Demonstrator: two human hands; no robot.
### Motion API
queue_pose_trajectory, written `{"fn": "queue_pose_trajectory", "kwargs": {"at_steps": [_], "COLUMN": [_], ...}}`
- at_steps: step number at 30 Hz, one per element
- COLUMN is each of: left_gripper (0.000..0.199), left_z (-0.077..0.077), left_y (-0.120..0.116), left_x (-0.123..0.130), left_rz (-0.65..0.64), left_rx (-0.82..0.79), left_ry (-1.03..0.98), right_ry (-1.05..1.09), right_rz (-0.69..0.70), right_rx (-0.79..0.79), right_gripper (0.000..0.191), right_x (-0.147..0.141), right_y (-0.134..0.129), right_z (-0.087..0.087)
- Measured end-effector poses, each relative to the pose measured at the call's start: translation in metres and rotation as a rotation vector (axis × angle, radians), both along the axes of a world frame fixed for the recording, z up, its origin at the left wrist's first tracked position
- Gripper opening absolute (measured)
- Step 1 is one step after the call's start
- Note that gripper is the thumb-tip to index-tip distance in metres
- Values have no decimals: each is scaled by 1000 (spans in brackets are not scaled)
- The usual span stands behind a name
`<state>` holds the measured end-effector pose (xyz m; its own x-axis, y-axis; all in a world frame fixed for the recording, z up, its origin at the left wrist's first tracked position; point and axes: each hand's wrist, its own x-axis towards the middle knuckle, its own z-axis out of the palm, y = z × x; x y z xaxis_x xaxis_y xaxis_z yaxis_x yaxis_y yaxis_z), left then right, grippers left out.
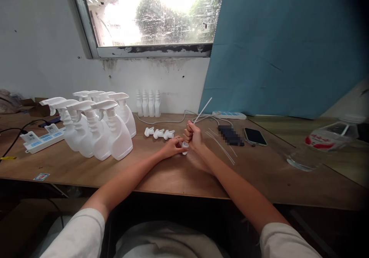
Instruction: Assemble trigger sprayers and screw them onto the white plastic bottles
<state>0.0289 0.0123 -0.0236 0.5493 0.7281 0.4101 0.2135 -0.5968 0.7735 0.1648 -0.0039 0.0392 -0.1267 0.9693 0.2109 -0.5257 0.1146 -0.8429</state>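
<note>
Near the middle of the table, my left hand (173, 147) grips a small white trigger spray head (185, 148), partly hidden by the fingers. My right hand (194, 135) is closed around a thin white dip tube (204, 109) that sticks up from the fist, slanting to the right. The tube's lower end is hidden by the hand, so whether it touches the spray head cannot be made out. Beyond my left hand, three more spray heads (158, 133) lie in a row. Several loose tubes (221, 146) lie to the right of my right hand.
White spray bottles with trigger heads (119, 137) stand grouped at left beside a power strip (47, 139). Several bottles without heads (148, 104) stand by the wall. At right are a dark blurred object (230, 135), a phone (255, 136) and a large clear bottle (319, 142).
</note>
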Motion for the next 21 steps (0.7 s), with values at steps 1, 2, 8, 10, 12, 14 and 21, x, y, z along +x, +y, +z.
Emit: {"fn": "queue_pose_trajectory", "kwargs": {"at_steps": [1,2,8,10,12,14,21], "left_gripper": [45,44,40,43,45,46,44], "left_z": [0,0,-6,-7,-7,-6,-7], "left_y": [0,0,4,5,5,3,4], "left_x": [0,0,-1,-1,-1,-1,-1], "left_rz": [-6,-12,-17,-2,9,2,13], "left_rx": [7,14,23,6,-17,-33,-17], "left_ry": [-7,-13,-33,-43,-55,-69,-67], "right_ry": [-11,-23,-71,-81,-100,-125,-164], "right_rz": [-4,-13,-30,-30,-32,-37,-102], "right_rx": [12,24,56,56,65,70,71], "right_gripper": [54,54,55,56,56,56,51], "right_x": [-1,-2,-7,-8,-10,-12,-18], "right_y": [-1,-1,-2,-1,-1,-2,-1], "right_z": [-1,-1,-6,-7,-8,-8,-9]}}
